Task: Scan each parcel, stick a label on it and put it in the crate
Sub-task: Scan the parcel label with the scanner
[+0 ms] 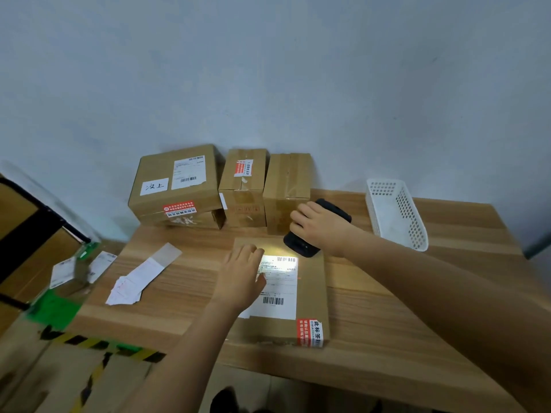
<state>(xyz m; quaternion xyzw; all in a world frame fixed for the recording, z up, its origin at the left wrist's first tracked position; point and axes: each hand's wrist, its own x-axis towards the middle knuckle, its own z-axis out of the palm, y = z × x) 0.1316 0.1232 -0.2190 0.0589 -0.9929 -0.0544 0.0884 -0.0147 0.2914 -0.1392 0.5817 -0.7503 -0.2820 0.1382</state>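
A flat cardboard parcel lies on the wooden table in front of me. Its white shipping label faces up, and a red sticker sits at its near right corner. My left hand rests flat on the parcel's left side, fingers straight. My right hand grips a black handheld scanner just above the parcel's far edge. The scanner throws a bright patch of light on the top of the label. A strip of white labels lies on the table to the left.
Three more cardboard parcels stand against the wall at the back of the table. A white perforated plastic basket sits at the back right. A crate holding labelled parcels is on the floor at the left.
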